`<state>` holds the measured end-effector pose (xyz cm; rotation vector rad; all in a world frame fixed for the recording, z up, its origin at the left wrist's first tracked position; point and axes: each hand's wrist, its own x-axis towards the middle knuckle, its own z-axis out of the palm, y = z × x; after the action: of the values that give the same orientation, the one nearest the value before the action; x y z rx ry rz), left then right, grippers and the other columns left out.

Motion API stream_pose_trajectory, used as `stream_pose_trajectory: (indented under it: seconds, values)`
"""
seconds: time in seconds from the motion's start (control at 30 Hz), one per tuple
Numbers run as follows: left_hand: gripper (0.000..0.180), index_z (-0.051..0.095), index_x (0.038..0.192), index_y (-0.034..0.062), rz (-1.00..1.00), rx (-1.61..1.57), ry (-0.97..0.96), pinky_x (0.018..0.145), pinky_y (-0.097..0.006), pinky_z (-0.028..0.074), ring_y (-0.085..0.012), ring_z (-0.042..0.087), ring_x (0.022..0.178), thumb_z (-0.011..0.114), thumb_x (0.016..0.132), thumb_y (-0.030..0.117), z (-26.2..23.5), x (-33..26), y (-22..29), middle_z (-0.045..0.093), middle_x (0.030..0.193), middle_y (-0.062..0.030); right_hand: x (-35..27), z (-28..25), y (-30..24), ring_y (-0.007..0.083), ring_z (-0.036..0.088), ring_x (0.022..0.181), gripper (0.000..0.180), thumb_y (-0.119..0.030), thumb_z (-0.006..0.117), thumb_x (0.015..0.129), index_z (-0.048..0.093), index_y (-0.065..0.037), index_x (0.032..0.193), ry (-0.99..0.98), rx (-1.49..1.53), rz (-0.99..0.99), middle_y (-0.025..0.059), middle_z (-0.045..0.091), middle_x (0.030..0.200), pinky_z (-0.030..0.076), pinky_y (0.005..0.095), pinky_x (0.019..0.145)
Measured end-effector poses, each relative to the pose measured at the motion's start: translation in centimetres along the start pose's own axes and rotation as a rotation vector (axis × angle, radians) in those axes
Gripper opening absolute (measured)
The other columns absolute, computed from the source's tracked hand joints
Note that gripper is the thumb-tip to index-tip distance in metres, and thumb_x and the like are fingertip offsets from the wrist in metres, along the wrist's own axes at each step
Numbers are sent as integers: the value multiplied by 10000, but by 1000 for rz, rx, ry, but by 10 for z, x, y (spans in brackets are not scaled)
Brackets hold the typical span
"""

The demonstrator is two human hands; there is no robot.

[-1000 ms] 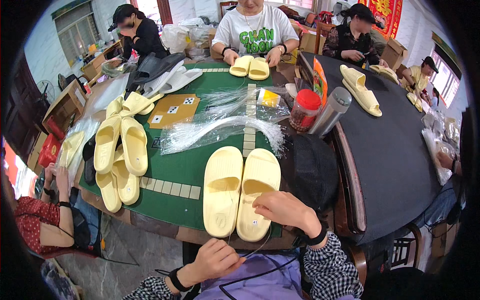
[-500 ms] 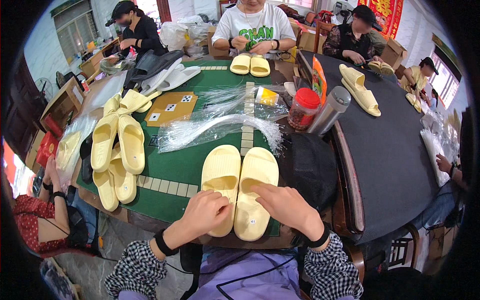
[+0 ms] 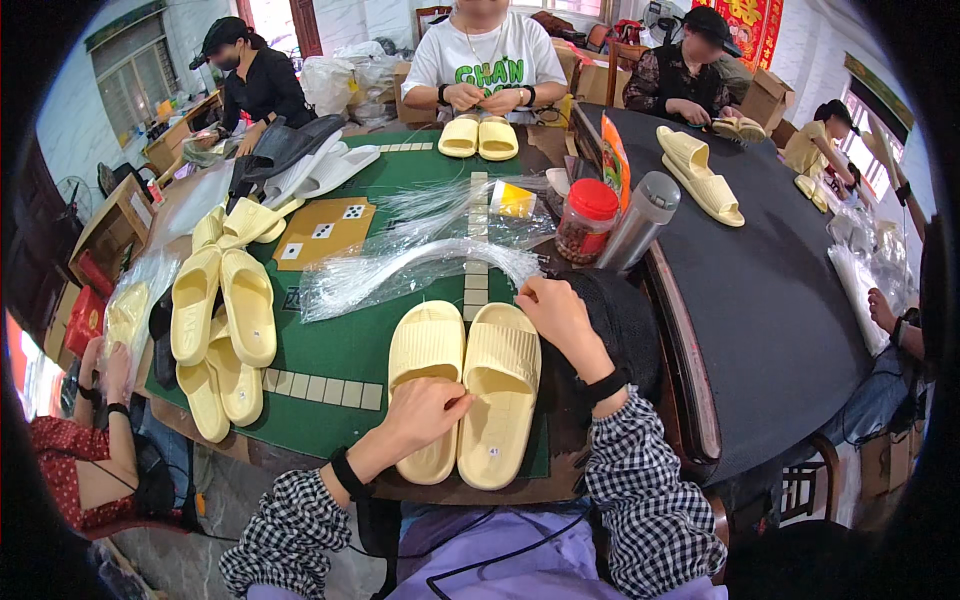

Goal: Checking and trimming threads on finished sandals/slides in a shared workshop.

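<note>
A pair of pale yellow slide slippers lies side by side at the near table edge, toes away from me: the left slipper (image 3: 426, 345) and the right slipper (image 3: 497, 425). My left hand (image 3: 428, 412) is closed in a pinch over the left slipper's opening, fingertips at the gap between the two; what they hold is too small to make out. Beyond the right slipper's toe, my right hand (image 3: 556, 312) has its fingers bunched at the loose ends of a bundle of thin clear plastic fastener strands (image 3: 430, 255). Whether it grips a strand is hidden.
Stacked yellow slippers (image 3: 248, 310) lie left, with grey and black ones (image 3: 325, 165) behind. A red-lidded jar (image 3: 587, 225) and a steel flask (image 3: 645, 220) stand right, beside a dark tabletop (image 3: 770, 300). Co-workers sit around; the one opposite has a yellow pair (image 3: 478, 138) in front.
My right hand has left the right slipper's strap and moved forward to the strand ends. My left hand stays closed at the slippers. The view has shifted slightly.
</note>
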<state>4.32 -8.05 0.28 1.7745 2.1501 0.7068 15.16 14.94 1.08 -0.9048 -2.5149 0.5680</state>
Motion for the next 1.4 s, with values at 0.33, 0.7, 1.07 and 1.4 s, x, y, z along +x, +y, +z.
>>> stream_pose_trajectory:
  seconds: [0.33, 0.7, 1.07, 1.4]
  values:
    - [329, 641, 690, 36, 57, -8, 83, 543, -443, 449, -341, 604, 588, 617, 897, 291, 9, 0, -5, 610, 635, -150, -3, 25, -6, 363, 670, 825, 180, -219, 656, 860, 700, -54, 919, 161, 102, -37, 174, 692, 858, 534, 443, 717]
    - [308, 645, 696, 37, 89, -42, 63, 539, -449, 458, -344, 607, 585, 625, 889, 276, 11, 1, -11, 613, 635, -159, 7, 33, -29, 261, 697, 801, 200, -10, 557, 872, 680, -6, 1030, 71, 452, -234, 140, 710, 902, 544, 346, 730]
    - [252, 708, 785, 45, 91, 61, 37, 595, -462, 505, -352, 645, 643, 633, 875, 269, 11, 1, -12, 661, 698, -162, 24, 57, -70, 344, 639, 983, 382, 14, 495, 830, 675, -66, 1157, -339, 384, -468, 181, 675, 1039, 494, 429, 890]
    - [237, 689, 878, 46, 86, 105, 90, 601, -440, 519, -339, 652, 690, 669, 861, 281, 2, -9, -1, 661, 792, -141, 21, 73, -57, 350, 627, 1009, 299, -45, 505, 864, 709, -57, 1082, -294, 133, -472, 147, 649, 1139, 485, 414, 904]
